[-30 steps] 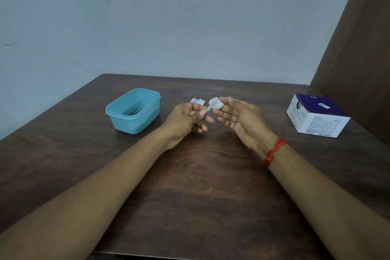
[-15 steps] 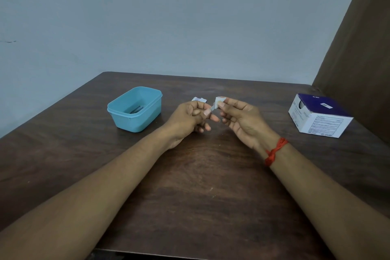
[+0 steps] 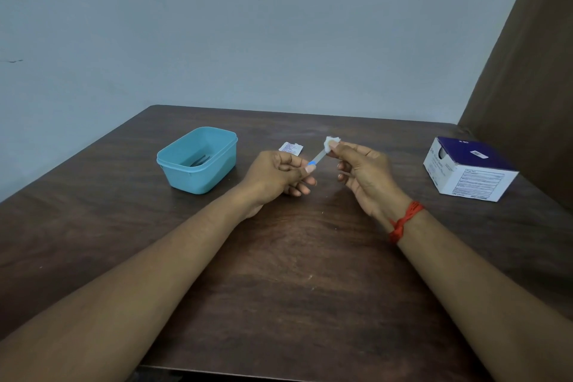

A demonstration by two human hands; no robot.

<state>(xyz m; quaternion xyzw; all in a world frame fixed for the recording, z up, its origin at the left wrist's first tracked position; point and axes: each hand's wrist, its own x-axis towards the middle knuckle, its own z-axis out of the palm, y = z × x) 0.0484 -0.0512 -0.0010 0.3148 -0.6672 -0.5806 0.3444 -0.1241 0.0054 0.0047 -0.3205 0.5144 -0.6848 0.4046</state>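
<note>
Left hand pinches thin flat strip, blue near end, above mid-table. Right hand pinches crumpled white pad, probably a wipe, on strip's far tip.

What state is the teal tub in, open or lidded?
Open: the teal tub has no lid, and thin dark items show on its bottom.

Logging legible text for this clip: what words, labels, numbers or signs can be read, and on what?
Purple-and-white box: print on its white sides and a label on its purple top, all too blurred to read.
Torn sachet: fine print, too small to read.
Slim stick, white pad, teal container: no lettering visible.
Nothing legible to quote.
</note>
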